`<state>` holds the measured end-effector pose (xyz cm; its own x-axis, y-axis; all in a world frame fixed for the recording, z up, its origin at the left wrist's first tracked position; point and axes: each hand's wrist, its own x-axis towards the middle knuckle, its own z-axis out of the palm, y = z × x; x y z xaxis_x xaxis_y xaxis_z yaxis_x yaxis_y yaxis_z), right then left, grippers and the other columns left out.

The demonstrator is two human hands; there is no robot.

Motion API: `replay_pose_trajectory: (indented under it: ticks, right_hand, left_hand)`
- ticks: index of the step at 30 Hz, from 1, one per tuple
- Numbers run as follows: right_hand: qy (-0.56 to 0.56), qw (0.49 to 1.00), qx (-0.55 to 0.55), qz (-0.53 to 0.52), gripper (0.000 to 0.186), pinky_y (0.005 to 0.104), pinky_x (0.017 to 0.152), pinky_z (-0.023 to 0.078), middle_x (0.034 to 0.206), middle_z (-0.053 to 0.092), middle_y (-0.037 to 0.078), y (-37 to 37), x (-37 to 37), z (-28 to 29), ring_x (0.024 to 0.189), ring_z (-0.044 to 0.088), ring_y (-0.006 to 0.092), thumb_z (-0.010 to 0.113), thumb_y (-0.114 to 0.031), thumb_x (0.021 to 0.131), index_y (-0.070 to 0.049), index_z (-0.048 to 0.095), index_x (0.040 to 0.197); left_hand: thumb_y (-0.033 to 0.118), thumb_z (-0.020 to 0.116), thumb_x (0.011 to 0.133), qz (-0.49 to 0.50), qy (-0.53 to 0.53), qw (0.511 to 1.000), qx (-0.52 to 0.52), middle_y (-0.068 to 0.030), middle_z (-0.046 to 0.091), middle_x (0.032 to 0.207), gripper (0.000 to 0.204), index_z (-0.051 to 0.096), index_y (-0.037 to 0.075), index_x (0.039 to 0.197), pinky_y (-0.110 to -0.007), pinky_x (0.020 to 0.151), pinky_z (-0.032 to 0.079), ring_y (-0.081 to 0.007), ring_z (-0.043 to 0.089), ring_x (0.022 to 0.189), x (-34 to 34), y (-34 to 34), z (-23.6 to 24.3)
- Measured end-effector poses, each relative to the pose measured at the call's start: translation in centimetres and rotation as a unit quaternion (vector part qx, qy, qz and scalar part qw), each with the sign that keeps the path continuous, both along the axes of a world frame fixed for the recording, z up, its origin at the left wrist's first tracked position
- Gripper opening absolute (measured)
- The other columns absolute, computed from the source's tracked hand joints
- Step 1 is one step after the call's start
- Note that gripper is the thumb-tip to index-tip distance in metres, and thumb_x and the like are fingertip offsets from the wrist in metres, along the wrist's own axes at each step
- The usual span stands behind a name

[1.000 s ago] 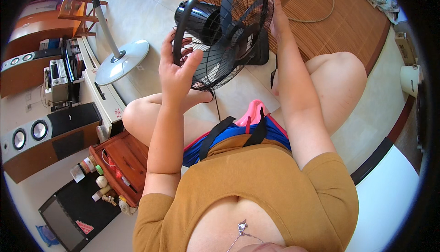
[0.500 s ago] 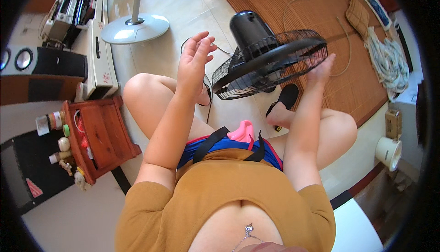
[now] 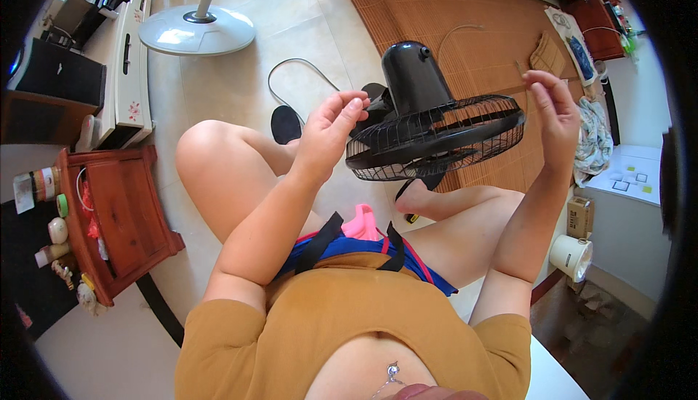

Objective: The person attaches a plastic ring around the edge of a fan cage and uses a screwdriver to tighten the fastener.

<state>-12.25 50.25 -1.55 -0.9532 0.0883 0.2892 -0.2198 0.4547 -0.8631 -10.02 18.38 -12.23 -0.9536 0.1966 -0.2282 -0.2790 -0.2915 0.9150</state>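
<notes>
A black electric fan [image 3: 436,127] stands between my legs, its wire cage tipped so the round motor housing points up and away. My left hand [image 3: 331,127] is raised beside the cage's left side, fingers loosely bent toward the fan's neck and thumb apart from them. Whether its fingertips touch the fan I cannot tell. My right hand [image 3: 556,113] hovers off the cage's right rim, fingers half curled and nothing visible in them. Something pink [image 3: 361,223] lies in my lap.
A white round stand base [image 3: 198,30] with a pole is at the far left. A brown woven mat [image 3: 480,29] covers the floor at right. A red-brown wooden cabinet [image 3: 123,218] stands at my left, a white bucket [image 3: 571,257] at my right. A cord [image 3: 291,62] loops behind the fan.
My right hand has come off the cage rim and moved right. My left hand has moved in closer to the fan. The head view has shifted, and the fan's cage tilts differently.
</notes>
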Motion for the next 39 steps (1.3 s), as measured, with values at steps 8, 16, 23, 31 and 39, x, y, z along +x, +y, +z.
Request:
replay_pose_trajectory:
  ticks: [8,16,23,31,39]
  right_hand:
    - [-0.065,0.958,0.197,0.200,0.076,0.0384,0.103,0.031,0.131,0.047,0.017,-3.4,2.0,0.7,0.124,0.043,0.0299,0.067,-0.057,0.070,0.000,0.056,0.118]
    - [0.011,0.989,0.114,0.092,0.084,0.0389,0.109,0.021,0.142,0.036,0.019,-0.2,1.9,-4.4,0.132,0.032,0.0293,0.058,-0.064,0.077,0.001,0.047,0.129]
    - [0.022,0.986,0.128,0.103,0.080,0.0389,0.110,0.020,0.139,0.039,0.019,-0.7,1.5,-4.4,0.132,0.032,0.0286,0.052,-0.059,0.082,0.003,0.043,0.131]
    - [0.036,0.987,0.130,0.090,0.077,0.0369,0.108,0.023,0.135,0.043,0.017,-0.2,1.7,-4.8,0.129,0.036,0.0276,0.054,-0.059,0.083,0.003,0.045,0.129]
    - [0.010,0.995,0.075,0.070,0.075,0.0351,0.108,0.023,0.134,0.044,0.014,1.7,2.6,-5.5,0.128,0.037,0.0251,0.055,-0.056,0.083,0.002,0.046,0.129]
  left_hand:
    - [0.036,0.062,0.085,-0.121,0.260,0.943,-0.168,-0.0141,0.040,0.135,0.064,0.040,0.001,0.133,-0.038,0.105,0.029,-0.0275,0.038,0.125,2.9,0.1,-0.9]
    - [0.044,0.069,0.076,-0.138,0.387,0.882,-0.230,-0.0247,0.026,0.143,0.091,0.025,0.001,0.142,-0.045,0.108,0.024,-0.0411,0.028,0.131,5.6,2.1,-0.8]
    - [0.039,0.073,0.073,-0.096,0.365,0.907,-0.184,-0.0224,0.029,0.143,0.090,0.027,0.003,0.142,-0.045,0.107,0.027,-0.0396,0.030,0.131,4.6,1.3,-1.4]
    - [0.036,0.082,0.063,-0.119,0.322,0.910,-0.232,-0.0198,0.031,0.142,0.102,0.027,0.002,0.141,-0.040,0.105,0.032,-0.0357,0.032,0.131,3.4,0.9,-4.0]
    - [0.035,0.083,0.064,-0.236,0.187,0.938,-0.170,-0.0129,0.034,0.142,0.102,0.025,0.010,0.144,-0.040,0.105,0.029,-0.0283,0.035,0.130,1.3,-0.8,-3.1]
